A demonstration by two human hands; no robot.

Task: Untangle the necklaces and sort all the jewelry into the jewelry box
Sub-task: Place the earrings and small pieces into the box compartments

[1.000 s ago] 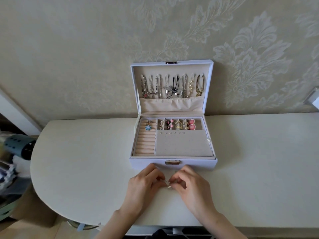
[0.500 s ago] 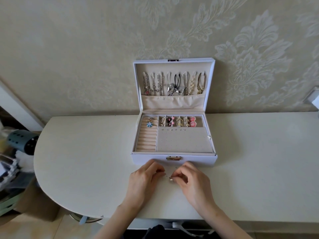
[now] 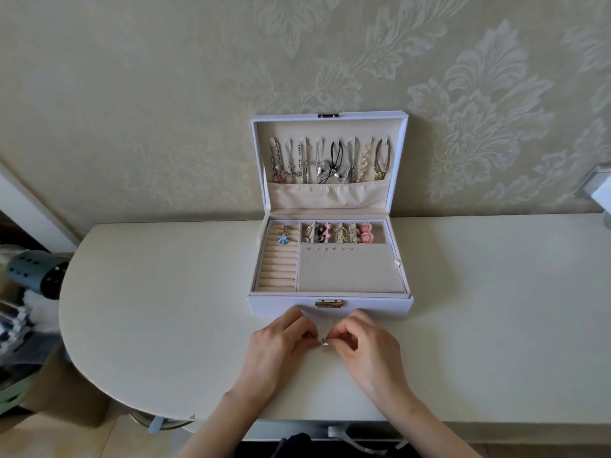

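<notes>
- Evidently, the jewelry box (image 3: 274, 306) stands open at the desk's (image 3: 165, 309) back edge; necklaces (image 3: 330, 160) are hung in its lid, earrings (image 3: 338, 235) seated below.
- A small silvery piece (image 3: 324, 342) is pinched by left hand (image 3: 281, 350) and right hand (image 3: 368, 353) together, just before the box front; it is judged the last item outstanding.

**Box open, nearly everything sorted**

The white jewelry box (image 3: 281, 307) sat mid-frame with its lid (image 3: 259, 160) standing upright. A row of necklaces (image 3: 350, 157) hung side by side inside the lid, a silver bow pendant (image 3: 333, 175) in the middle, their ends tucked into a cream pocket (image 3: 330, 195). In the tray, a blue flower ring (image 3: 283, 239) was stuck in the ring rolls (image 3: 277, 272) at the left. Earrings (image 3: 340, 233) filled the back slots, with a few studs (image 3: 329, 249) on the flat panel (image 3: 350, 276). At lower centre, just in front of the box, a small silver piece (image 3: 325, 342) was pinched between the left hand (image 3: 277, 345) and the right hand (image 3: 367, 352).
</notes>
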